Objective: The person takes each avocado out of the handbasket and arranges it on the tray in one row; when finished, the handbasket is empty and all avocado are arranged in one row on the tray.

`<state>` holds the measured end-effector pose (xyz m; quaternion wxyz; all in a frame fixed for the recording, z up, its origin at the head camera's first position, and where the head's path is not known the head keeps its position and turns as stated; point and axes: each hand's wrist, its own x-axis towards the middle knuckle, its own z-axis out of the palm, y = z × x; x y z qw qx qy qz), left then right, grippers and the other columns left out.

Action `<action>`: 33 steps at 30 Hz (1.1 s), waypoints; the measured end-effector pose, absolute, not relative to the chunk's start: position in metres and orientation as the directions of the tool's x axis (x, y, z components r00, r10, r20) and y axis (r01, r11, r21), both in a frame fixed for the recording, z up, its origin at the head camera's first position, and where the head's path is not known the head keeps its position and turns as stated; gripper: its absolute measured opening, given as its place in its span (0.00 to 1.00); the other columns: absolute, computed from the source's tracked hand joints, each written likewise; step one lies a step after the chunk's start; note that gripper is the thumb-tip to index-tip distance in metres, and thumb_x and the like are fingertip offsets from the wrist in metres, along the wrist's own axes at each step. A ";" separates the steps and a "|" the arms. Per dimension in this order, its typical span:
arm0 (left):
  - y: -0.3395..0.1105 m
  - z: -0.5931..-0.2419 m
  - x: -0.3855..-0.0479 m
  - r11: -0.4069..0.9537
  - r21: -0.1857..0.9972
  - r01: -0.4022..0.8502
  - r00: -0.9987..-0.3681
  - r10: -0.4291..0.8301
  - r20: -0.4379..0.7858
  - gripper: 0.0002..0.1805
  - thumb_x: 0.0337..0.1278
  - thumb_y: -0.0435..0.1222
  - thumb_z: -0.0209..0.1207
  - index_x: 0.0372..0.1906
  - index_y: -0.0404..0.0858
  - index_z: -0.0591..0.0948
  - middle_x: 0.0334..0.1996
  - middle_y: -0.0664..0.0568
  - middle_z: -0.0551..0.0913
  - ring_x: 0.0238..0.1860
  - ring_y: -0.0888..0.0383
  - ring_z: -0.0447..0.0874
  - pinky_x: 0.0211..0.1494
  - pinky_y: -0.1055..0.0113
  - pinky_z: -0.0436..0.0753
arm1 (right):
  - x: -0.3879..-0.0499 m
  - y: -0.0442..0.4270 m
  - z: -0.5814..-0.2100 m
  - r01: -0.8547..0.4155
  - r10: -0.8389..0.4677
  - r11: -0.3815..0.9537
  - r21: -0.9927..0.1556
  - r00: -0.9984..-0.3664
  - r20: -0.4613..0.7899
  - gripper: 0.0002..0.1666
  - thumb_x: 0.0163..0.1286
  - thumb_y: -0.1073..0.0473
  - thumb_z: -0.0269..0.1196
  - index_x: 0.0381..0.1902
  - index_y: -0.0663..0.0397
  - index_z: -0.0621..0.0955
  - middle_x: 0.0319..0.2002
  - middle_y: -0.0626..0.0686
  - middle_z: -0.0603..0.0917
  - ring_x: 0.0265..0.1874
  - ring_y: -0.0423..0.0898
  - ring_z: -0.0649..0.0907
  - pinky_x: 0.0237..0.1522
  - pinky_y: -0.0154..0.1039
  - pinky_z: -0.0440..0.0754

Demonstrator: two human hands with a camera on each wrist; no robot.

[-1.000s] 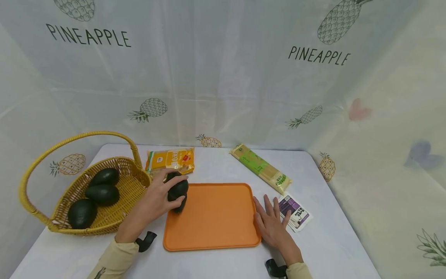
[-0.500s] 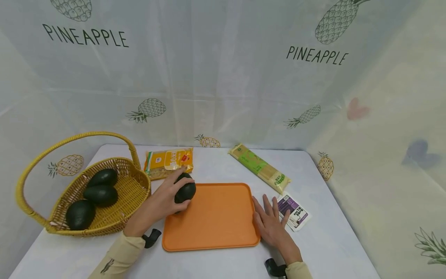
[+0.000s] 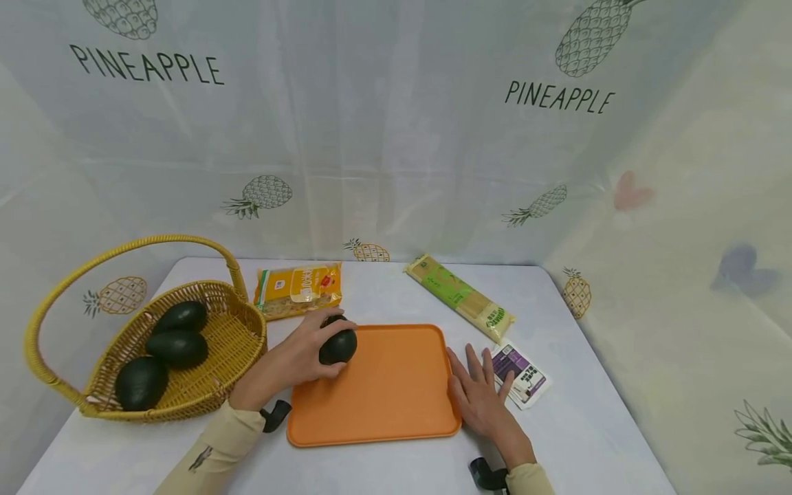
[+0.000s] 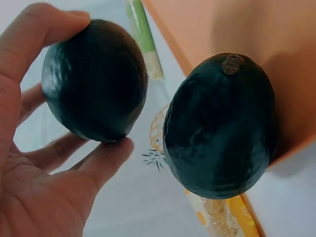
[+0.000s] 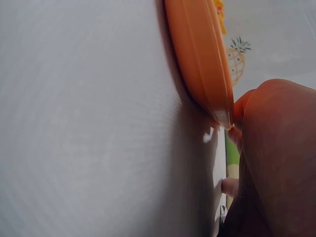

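My left hand grips a dark green avocado over the left part of the orange tray. The left wrist view shows thumb and fingers around this avocado. Beside it, apart from the fingers, a second avocado sits on the tray; the hand hides it in the head view. My right hand lies at the tray's right edge with its fingers spread. In the right wrist view, this hand touches the tray rim.
A yellow wicker basket holding three avocados stands on the left. Behind the tray lie an orange food packet and a long green-and-tan packet. A purple-and-white packet is to the right.
My left hand has moved right over the tray with the avocado in its grip. The second avocado has gone out of sight behind it. The right hand has stayed at the tray's edge.
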<state>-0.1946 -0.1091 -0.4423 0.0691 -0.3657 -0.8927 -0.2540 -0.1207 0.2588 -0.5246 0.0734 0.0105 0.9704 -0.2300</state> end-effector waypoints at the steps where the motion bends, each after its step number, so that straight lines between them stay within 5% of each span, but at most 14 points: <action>1: -0.109 -0.442 -0.195 0.600 0.399 0.694 -0.717 0.630 0.300 0.35 0.52 0.36 0.79 0.67 0.42 0.81 0.70 0.31 0.74 0.67 0.32 0.77 0.55 0.42 0.90 | -0.121 0.259 -0.524 0.054 -0.015 0.894 -0.445 -0.989 -0.149 0.34 0.89 0.39 0.42 0.87 0.32 0.57 0.89 0.59 0.46 0.87 0.69 0.34 0.72 0.80 0.15; 22: -0.103 -0.456 -0.202 0.580 0.295 0.759 -0.646 0.727 0.232 0.33 0.53 0.36 0.79 0.65 0.39 0.82 0.68 0.31 0.75 0.67 0.33 0.76 0.59 0.43 0.88 | -0.120 0.259 -0.526 0.055 -0.012 0.901 -0.430 -0.988 -0.152 0.35 0.89 0.38 0.41 0.87 0.31 0.56 0.89 0.58 0.45 0.87 0.68 0.34 0.73 0.81 0.16; 33: -0.096 -0.461 -0.203 0.615 0.282 0.736 -0.666 0.732 0.141 0.32 0.58 0.38 0.77 0.67 0.40 0.81 0.69 0.33 0.75 0.71 0.35 0.75 0.64 0.41 0.85 | -0.121 0.258 -0.525 0.055 -0.015 0.896 -0.442 -0.988 -0.153 0.35 0.88 0.38 0.41 0.87 0.31 0.56 0.89 0.57 0.45 0.87 0.68 0.33 0.73 0.80 0.16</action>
